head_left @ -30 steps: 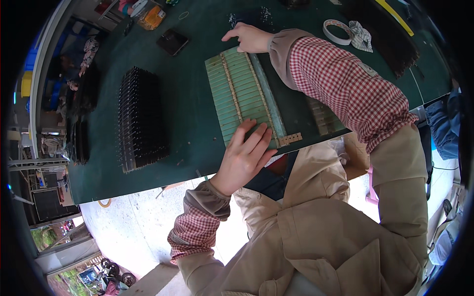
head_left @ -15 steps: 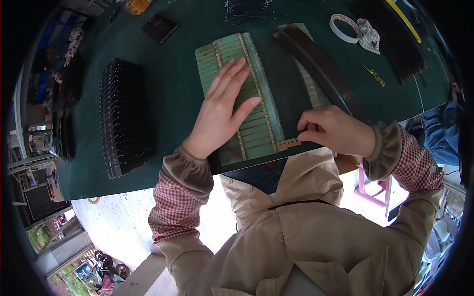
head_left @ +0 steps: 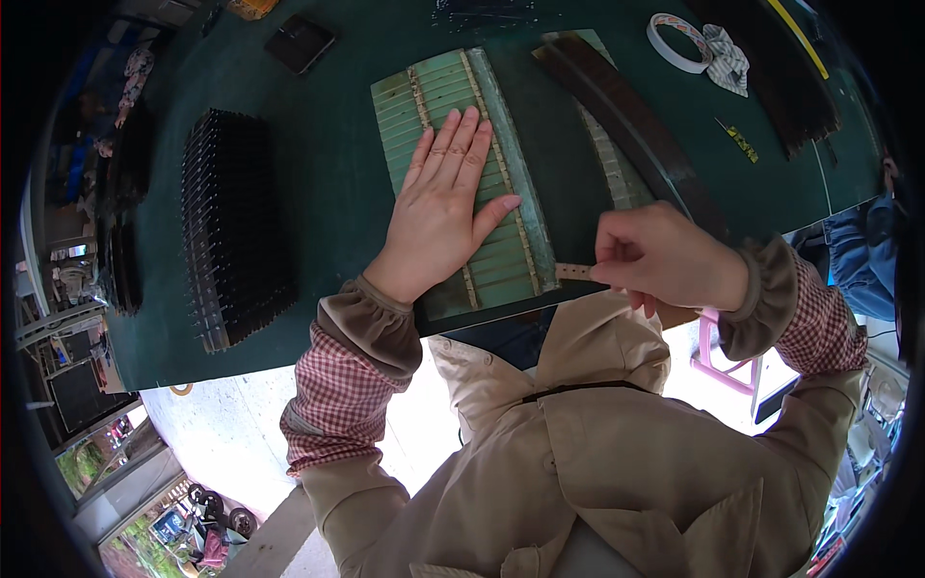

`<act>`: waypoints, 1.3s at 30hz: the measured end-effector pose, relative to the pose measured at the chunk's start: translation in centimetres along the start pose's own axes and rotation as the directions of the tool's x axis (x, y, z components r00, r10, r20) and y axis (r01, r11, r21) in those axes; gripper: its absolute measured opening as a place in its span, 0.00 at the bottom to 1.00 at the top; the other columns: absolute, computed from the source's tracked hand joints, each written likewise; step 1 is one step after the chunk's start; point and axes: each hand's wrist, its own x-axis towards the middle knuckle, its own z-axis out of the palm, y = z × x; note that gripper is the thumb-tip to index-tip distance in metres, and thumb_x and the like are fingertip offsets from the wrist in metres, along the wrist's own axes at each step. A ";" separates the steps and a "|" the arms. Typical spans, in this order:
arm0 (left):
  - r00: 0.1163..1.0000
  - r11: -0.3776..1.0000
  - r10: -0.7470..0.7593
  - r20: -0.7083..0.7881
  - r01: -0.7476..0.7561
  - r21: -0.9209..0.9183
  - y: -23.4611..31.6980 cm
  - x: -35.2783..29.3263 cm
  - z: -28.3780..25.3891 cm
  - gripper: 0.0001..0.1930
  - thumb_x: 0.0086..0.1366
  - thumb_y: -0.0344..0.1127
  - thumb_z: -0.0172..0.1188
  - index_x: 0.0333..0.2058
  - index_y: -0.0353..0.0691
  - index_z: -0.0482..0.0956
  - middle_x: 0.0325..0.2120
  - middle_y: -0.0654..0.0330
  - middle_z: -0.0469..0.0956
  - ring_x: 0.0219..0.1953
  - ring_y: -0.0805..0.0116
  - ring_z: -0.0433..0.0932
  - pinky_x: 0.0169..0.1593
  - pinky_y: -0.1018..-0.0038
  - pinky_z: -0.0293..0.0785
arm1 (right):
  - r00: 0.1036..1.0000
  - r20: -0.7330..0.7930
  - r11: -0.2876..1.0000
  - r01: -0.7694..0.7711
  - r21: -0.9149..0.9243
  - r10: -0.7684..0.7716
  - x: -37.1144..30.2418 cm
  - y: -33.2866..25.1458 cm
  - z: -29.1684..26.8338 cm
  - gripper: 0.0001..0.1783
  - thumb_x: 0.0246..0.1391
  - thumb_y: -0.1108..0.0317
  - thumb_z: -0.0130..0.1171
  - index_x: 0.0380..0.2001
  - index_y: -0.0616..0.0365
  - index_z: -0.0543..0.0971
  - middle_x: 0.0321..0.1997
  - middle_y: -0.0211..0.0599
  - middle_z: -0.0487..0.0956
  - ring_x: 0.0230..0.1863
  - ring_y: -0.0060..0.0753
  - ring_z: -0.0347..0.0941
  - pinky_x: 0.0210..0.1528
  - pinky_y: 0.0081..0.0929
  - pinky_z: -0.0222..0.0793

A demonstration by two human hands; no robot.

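Observation:
My left hand [head_left: 434,220] lies flat with fingers stretched on a pale green slatted board [head_left: 501,275]. Two tan ribbed bands run along the board, and a smoother green border lines its right side. At the board's near right corner a tan strip with small holes [head_left: 575,273] sticks out to the right. My right hand [head_left: 668,256] pinches the free end of that strip between thumb and fingers, just above the table's near edge. The strip's gripped end is hidden by the fingers.
A stack of black slats [head_left: 236,231] stands at left. Dark brown strips [head_left: 617,116] lie right of the board over another slatted piece [head_left: 609,164]. Farther right are a tape roll [head_left: 663,56], a striped cloth bundle [head_left: 729,65] and a small yellow tool [head_left: 739,141].
My right hand has moved slightly right, and more of its fingers are curled at the strip's end. My left hand has shifted a little right and down on the board, its fingers closer together.

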 end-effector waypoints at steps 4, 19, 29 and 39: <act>1.000 1.000 -0.016 0.003 0.016 -0.002 -0.1 -0.2 -0.5 0.38 0.65 0.52 0.57 0.64 0.30 0.59 0.66 0.45 0.56 0.70 0.51 0.52 0.71 0.57 0.46 | 0.980 -0.146 0.989 0.145 0.037 -0.139 -0.8 0.8 -2.6 0.09 0.56 0.73 0.60 0.27 0.67 0.73 0.21 0.36 0.76 0.19 0.23 0.75 0.21 0.18 0.73; 0.988 0.981 -0.119 0.093 0.132 -0.141 -2.7 2.7 -4.7 0.26 0.64 0.37 0.61 0.56 0.30 0.69 0.60 0.46 0.66 0.66 0.49 0.60 0.66 0.59 0.59 | 0.908 -0.251 0.921 0.371 0.115 -0.335 11.9 -0.1 -6.9 0.05 0.56 0.77 0.57 0.34 0.70 0.77 0.26 0.38 0.78 0.22 0.25 0.76 0.24 0.20 0.76; 0.995 0.970 -0.092 -0.049 0.078 -0.230 -4.1 3.9 -0.5 0.24 0.63 0.34 0.61 0.56 0.31 0.69 0.61 0.48 0.66 0.66 0.50 0.60 0.67 0.60 0.56 | 0.899 -0.298 0.923 0.367 0.112 -0.321 12.8 0.2 -6.2 0.04 0.53 0.80 0.56 0.31 0.72 0.78 0.23 0.40 0.78 0.21 0.27 0.78 0.24 0.22 0.77; 0.994 0.967 -0.086 -0.068 0.067 -0.244 -4.3 3.7 -0.6 0.23 0.62 0.32 0.61 0.55 0.31 0.71 0.60 0.48 0.67 0.66 0.50 0.61 0.67 0.59 0.57 | 0.909 -0.296 0.944 0.326 0.060 -0.295 13.1 -0.6 -6.0 0.02 0.51 0.81 0.56 0.28 0.71 0.76 0.22 0.40 0.77 0.19 0.27 0.77 0.21 0.22 0.76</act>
